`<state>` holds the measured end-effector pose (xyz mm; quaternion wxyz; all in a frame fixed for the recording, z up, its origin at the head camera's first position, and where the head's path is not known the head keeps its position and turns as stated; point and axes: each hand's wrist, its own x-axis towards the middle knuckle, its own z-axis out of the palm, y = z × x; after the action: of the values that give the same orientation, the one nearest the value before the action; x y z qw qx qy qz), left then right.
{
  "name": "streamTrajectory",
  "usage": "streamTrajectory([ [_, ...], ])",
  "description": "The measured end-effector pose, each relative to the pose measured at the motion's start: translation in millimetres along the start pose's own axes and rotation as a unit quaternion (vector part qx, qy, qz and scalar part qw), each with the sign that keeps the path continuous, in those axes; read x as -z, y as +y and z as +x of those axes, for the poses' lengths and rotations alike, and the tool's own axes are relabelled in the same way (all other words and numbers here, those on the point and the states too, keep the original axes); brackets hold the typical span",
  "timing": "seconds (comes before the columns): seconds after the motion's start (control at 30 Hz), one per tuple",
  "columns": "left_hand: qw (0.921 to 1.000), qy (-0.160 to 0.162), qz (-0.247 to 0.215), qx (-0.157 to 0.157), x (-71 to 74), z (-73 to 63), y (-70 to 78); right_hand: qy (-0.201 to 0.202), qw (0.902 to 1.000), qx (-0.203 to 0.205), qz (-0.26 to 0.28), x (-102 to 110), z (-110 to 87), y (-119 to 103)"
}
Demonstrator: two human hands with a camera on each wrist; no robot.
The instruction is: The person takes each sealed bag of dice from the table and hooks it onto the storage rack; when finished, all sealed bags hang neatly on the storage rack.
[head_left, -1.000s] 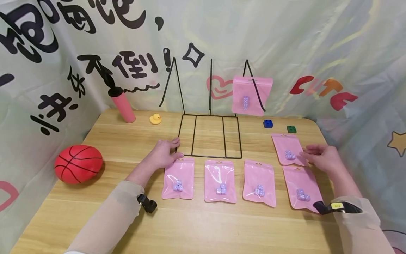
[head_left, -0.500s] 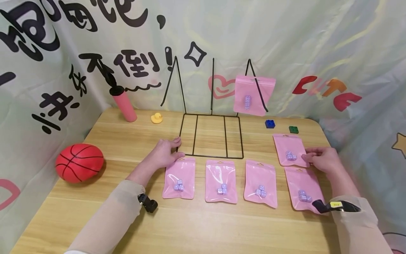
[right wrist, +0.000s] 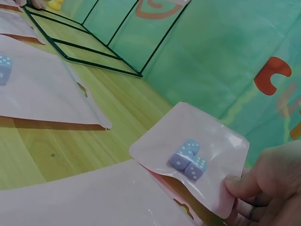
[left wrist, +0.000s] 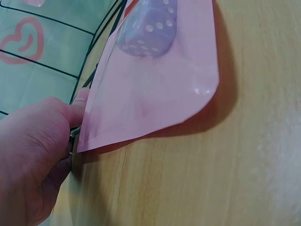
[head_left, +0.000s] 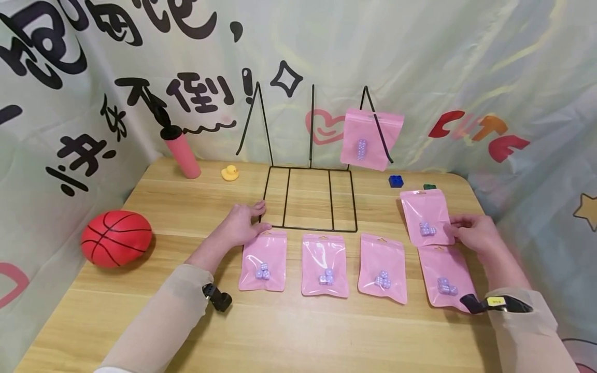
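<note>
My left hand (head_left: pixel 240 224) grips the front left corner of a black wire display rack (head_left: pixel 308 228), its thumb and fingers round the wire in the left wrist view. My right hand (head_left: pixel 477 234) pinches the right edge of a pink zip bag (head_left: pixel 416 210) holding several purple dice (right wrist: pixel 188 159). That bag is lifted and tilted, its top raised, above another pink bag (head_left: pixel 431 264) at the right. Three more pink bags of dice lie in a row before the rack: a left one (head_left: pixel 252 254), a middle one (head_left: pixel 312 254) and a right one (head_left: pixel 370 254).
From the rack's right hook hangs one pink bag (head_left: pixel 352 129) with dice. Behind stand a pink bottle (head_left: pixel 183 155) and a yellow duck (head_left: pixel 229 173). A red ball (head_left: pixel 114 238) lies left. Blue (head_left: pixel 396 181) and green (head_left: pixel 429 186) bricks lie at the back right.
My right hand has closed its fingers on the upper right bag's edge. The bag's top has risen off the table and now partly covers the green brick. My left hand stays put.
</note>
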<state>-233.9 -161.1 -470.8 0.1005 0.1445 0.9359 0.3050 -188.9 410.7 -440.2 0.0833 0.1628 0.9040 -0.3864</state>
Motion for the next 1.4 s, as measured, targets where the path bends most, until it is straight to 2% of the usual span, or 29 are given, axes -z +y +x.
streamTrajectory([
  [0.13, 1.0, 0.0, 0.001, 0.002, -0.9, 1.6, -0.6, 0.007, 0.9999, 0.004, 0.006, -1.5, -2.4, -2.0],
  [0.47, 1.0, -0.003, 0.001, 0.005, -1.5, 0.7, -2.2, 0.029, 0.9982, 0.048, 0.024, -5.2, -13.0, -19.2],
  [0.73, 0.9999, -0.009, 0.008, 0.008, -0.4, -0.7, -0.8, 0.051, 0.991, 0.098, 0.076, -7.1, -22.1, -35.8],
  [1.03, 1.0, -0.008, 0.003, 0.0, -1.0, 1.6, -1.8, 0.054, 0.9849, 0.114, 0.119, -13.3, -39.2, -59.4],
  [1.2, 1.0, -0.008, 0.004, -0.001, -0.8, 0.8, -2.3, 0.054, 0.9733, 0.137, 0.177, -18.3, -47.9, -71.4],
  [1.3, 0.9999, -0.009, 0.005, 0.001, -0.5, -0.2, -1.1, 0.043, 0.954, 0.16, 0.25, -21.2, -53.3, -77.0],
  [1.4, 0.9999, -0.011, 0.012, 0.002, -0.4, -0.8, 0.9, 0.03, 0.939, 0.18, 0.292, -24.7, -58.5, -81.2],
])
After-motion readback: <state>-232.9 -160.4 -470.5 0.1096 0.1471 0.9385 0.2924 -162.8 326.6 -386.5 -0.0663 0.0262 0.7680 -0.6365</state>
